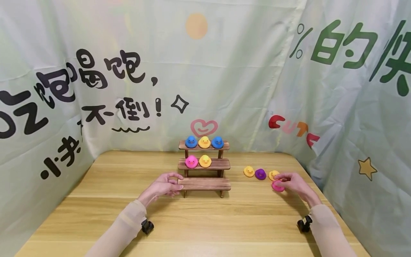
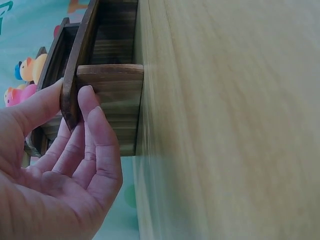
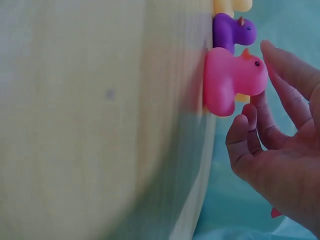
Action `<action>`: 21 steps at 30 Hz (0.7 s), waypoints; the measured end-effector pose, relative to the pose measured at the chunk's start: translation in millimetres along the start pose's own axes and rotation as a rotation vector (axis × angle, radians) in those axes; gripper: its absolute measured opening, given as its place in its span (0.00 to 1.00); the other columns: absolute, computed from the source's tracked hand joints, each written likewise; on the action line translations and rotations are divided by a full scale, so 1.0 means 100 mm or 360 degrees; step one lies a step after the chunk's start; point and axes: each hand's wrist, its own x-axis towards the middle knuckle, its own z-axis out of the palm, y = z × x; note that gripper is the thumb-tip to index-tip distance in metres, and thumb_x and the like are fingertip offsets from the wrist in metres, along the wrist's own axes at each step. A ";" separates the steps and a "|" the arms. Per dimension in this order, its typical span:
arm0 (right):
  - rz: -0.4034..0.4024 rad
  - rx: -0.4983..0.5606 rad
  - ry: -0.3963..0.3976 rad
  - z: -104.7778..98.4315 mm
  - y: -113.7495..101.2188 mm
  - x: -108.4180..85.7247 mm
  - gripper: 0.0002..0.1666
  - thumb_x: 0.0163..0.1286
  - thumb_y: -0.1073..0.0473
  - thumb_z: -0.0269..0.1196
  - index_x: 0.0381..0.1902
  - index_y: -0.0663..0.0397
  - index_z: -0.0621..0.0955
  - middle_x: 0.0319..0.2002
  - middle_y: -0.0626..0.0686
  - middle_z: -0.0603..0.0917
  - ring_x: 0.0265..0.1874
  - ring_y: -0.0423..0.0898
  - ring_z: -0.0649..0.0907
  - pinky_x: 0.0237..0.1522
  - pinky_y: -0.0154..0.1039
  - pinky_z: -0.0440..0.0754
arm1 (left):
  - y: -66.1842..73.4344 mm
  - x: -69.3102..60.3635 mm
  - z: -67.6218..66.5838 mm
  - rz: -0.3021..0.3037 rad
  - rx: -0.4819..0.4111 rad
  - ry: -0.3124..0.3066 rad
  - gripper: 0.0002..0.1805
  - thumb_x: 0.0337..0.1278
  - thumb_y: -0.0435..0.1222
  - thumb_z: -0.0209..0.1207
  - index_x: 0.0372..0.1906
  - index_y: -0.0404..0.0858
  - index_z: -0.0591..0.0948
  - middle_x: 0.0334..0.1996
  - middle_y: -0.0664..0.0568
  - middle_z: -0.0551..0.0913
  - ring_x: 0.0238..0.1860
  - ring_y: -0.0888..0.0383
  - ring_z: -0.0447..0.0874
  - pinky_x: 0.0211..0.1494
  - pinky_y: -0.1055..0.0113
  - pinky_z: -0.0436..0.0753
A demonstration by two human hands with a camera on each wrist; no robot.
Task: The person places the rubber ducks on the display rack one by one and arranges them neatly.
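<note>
A three-tier wooden display stand (image 1: 205, 183) stands mid-table. My left hand (image 1: 164, 185) pinches the left end of its lowest shelf; in the left wrist view the thumb (image 2: 42, 107) lies against one face of the board, with fingers behind it. At the right, my right hand (image 1: 293, 184) holds a pink rubber duck (image 1: 277, 186) by its head, between thumb and fingers. This duck (image 3: 222, 82) appears to rest on the tabletop. Just behind it sits a yellow duck (image 1: 273, 175), partly covered by the fingers. A purple duck (image 1: 260, 174) and another yellow duck (image 1: 248, 171) are farther left.
On the top shelf sit a blue duck (image 1: 191, 141), a yellow duck (image 1: 204, 142) and a second blue duck (image 1: 217, 142). The middle shelf carries a pink duck (image 1: 191, 161) and a yellow duck (image 1: 205, 161). A printed cloth (image 1: 231, 89) hangs around the wooden table (image 1: 205, 225).
</note>
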 end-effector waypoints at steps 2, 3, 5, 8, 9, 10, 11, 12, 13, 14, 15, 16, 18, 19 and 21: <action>0.0024 0.0022 -0.0015 -0.01 0.04 0.01 0.26 0.66 0.57 0.67 0.55 0.70 0.78 0.45 0.59 0.86 0.37 0.41 0.81 0.37 0.34 0.81 | 0.00 0.00 0.00 0.0000 0.0001 -0.0002 0.26 0.55 0.32 0.67 0.58 0.33 0.73 0.33 0.47 0.84 0.29 0.56 0.84 0.31 0.68 0.85; 0.0018 0.0018 -0.0030 -0.01 0.05 0.01 0.26 0.66 0.57 0.67 0.55 0.70 0.78 0.45 0.59 0.86 0.37 0.41 0.81 0.37 0.34 0.82 | 0.00 0.00 0.00 -0.0001 0.0001 -0.0002 0.26 0.55 0.32 0.67 0.59 0.33 0.73 0.33 0.47 0.84 0.29 0.56 0.84 0.31 0.68 0.85; 0.0016 0.0009 -0.0035 -0.02 0.07 0.01 0.27 0.66 0.57 0.67 0.56 0.70 0.78 0.46 0.59 0.86 0.38 0.41 0.81 0.38 0.34 0.82 | 0.00 0.01 0.00 0.0000 0.0001 -0.0002 0.26 0.55 0.32 0.67 0.59 0.33 0.73 0.32 0.48 0.84 0.29 0.56 0.84 0.31 0.68 0.85; -0.0015 -0.0045 -0.0037 -0.03 0.09 0.01 0.28 0.65 0.56 0.68 0.56 0.71 0.78 0.47 0.59 0.85 0.40 0.42 0.79 0.39 0.35 0.81 | 0.00 0.01 0.01 0.0005 0.0003 -0.0005 0.25 0.56 0.32 0.66 0.58 0.33 0.73 0.32 0.48 0.84 0.29 0.55 0.84 0.31 0.68 0.85; -0.0012 -0.0054 -0.0037 -0.04 0.10 0.01 0.28 0.65 0.55 0.68 0.56 0.70 0.78 0.46 0.59 0.85 0.40 0.42 0.79 0.39 0.36 0.81 | -0.01 0.01 0.01 0.0006 0.0003 -0.0006 0.25 0.56 0.32 0.66 0.58 0.33 0.73 0.33 0.47 0.83 0.29 0.55 0.84 0.31 0.67 0.85; -0.0004 -0.0056 -0.0035 -0.04 0.10 0.01 0.28 0.64 0.55 0.69 0.56 0.70 0.78 0.46 0.58 0.85 0.40 0.43 0.79 0.39 0.36 0.81 | -0.01 0.02 0.01 0.0007 0.0003 -0.0006 0.25 0.56 0.32 0.66 0.58 0.33 0.73 0.33 0.47 0.84 0.29 0.55 0.85 0.31 0.67 0.85; -0.0013 -0.0063 -0.0043 -0.04 0.10 0.01 0.28 0.64 0.56 0.69 0.56 0.70 0.78 0.46 0.58 0.85 0.39 0.43 0.79 0.39 0.36 0.81 | -0.01 0.02 0.01 0.0007 0.0002 -0.0006 0.25 0.56 0.32 0.66 0.58 0.33 0.73 0.33 0.47 0.84 0.29 0.55 0.85 0.31 0.67 0.85; -0.0018 -0.0064 -0.0047 -0.04 0.10 0.01 0.28 0.63 0.56 0.69 0.55 0.70 0.78 0.45 0.58 0.84 0.39 0.44 0.78 0.38 0.37 0.81 | -0.01 0.02 0.01 0.0007 0.0001 -0.0006 0.25 0.56 0.32 0.66 0.58 0.33 0.73 0.33 0.46 0.84 0.29 0.55 0.85 0.31 0.67 0.85; -0.0017 -0.0065 -0.0051 -0.04 0.10 0.01 0.29 0.63 0.56 0.70 0.55 0.70 0.78 0.45 0.58 0.84 0.39 0.44 0.78 0.37 0.37 0.81 | -0.01 0.02 0.01 0.0007 0.0002 -0.0005 0.25 0.56 0.32 0.66 0.58 0.34 0.73 0.33 0.46 0.84 0.29 0.55 0.85 0.31 0.67 0.85; -0.0019 -0.0063 -0.0054 -0.03 0.10 0.01 0.28 0.62 0.56 0.70 0.55 0.69 0.78 0.44 0.58 0.83 0.38 0.44 0.78 0.36 0.37 0.80 | -0.01 0.02 0.01 0.0006 0.0001 -0.0005 0.25 0.56 0.32 0.66 0.58 0.34 0.73 0.33 0.46 0.84 0.29 0.55 0.85 0.31 0.67 0.85; -0.0021 -0.0067 -0.0054 -0.03 0.09 0.01 0.28 0.62 0.57 0.70 0.55 0.69 0.78 0.43 0.58 0.83 0.38 0.45 0.77 0.35 0.37 0.80 | -0.01 0.02 0.00 0.0004 0.0000 -0.0004 0.25 0.56 0.32 0.66 0.58 0.34 0.73 0.33 0.46 0.84 0.29 0.55 0.85 0.31 0.67 0.85; -0.0036 -0.0076 -0.0057 -0.02 0.09 0.02 0.27 0.62 0.58 0.70 0.54 0.69 0.78 0.43 0.59 0.82 0.37 0.45 0.77 0.35 0.36 0.80 | -0.01 0.01 0.00 0.0004 0.0001 -0.0003 0.25 0.56 0.32 0.66 0.58 0.34 0.73 0.33 0.46 0.84 0.29 0.55 0.85 0.31 0.67 0.85; -0.0049 -0.0083 -0.0057 -0.01 0.07 0.02 0.26 0.61 0.58 0.71 0.53 0.68 0.78 0.41 0.59 0.81 0.36 0.45 0.76 0.34 0.36 0.79 | -0.01 0.01 0.00 0.0004 -0.0001 -0.0004 0.25 0.55 0.32 0.67 0.58 0.33 0.73 0.33 0.46 0.84 0.29 0.55 0.85 0.31 0.67 0.85; -0.0064 -0.0088 -0.0062 -0.01 0.07 0.02 0.26 0.62 0.59 0.70 0.52 0.68 0.78 0.41 0.59 0.81 0.36 0.45 0.76 0.33 0.36 0.79 | 0.00 0.01 0.00 0.0005 -0.0002 -0.0005 0.25 0.55 0.31 0.67 0.58 0.33 0.73 0.33 0.45 0.84 0.29 0.55 0.84 0.32 0.67 0.85; -0.0059 -0.0089 -0.0059 0.00 0.05 0.02 0.24 0.61 0.58 0.71 0.51 0.67 0.78 0.40 0.58 0.81 0.35 0.45 0.75 0.33 0.36 0.79 | 0.00 0.01 0.01 0.0009 -0.0007 -0.0007 0.25 0.55 0.31 0.67 0.58 0.33 0.73 0.34 0.45 0.84 0.29 0.55 0.85 0.32 0.67 0.85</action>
